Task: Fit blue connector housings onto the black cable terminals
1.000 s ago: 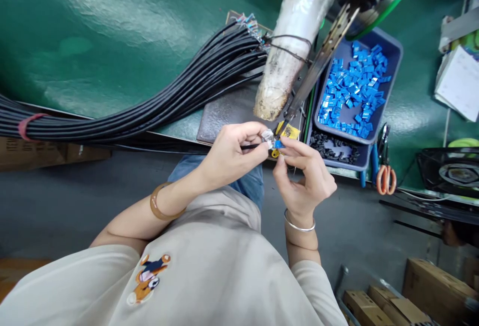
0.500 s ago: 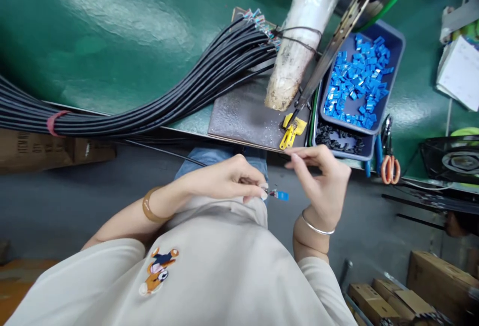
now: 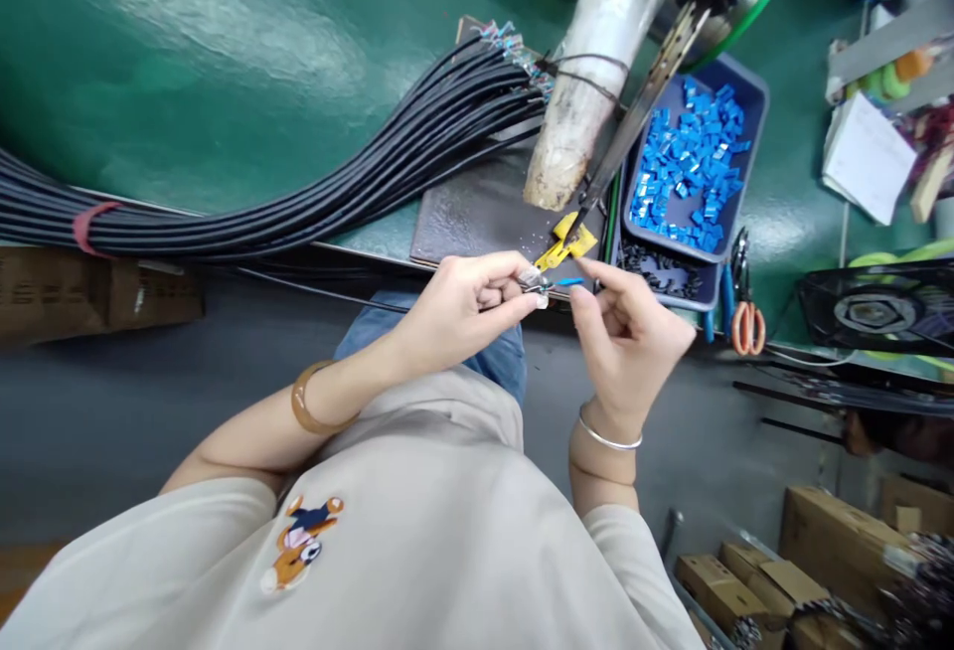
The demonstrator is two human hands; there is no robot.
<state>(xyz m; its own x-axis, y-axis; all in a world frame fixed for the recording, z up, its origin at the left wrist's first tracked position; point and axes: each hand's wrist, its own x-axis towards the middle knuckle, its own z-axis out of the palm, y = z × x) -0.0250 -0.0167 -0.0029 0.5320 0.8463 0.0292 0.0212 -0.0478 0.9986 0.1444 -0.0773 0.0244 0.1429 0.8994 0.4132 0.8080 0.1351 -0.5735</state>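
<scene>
Pinching the wire end (image 3: pixel 538 286), left hand (image 3: pixel 477 307) has thumb and fingers clamped on it. Blue connector (image 3: pixel 569 282) juts out toward right hand (image 3: pixel 626 332), long axis roughly sideways. Right hand nearer: thumb and index around its outer tip, grip or contact unclear. Beyond: upper bin (image 3: pixel 675 244), blue connectors (image 3: pixel 690 168); lower bin (image 3: pixel 714 287), small black parts (image 3: pixel 675 279).

Connector (image 3: pixel 569 282) left of tray (image 3: pixel 752 128)
</scene>
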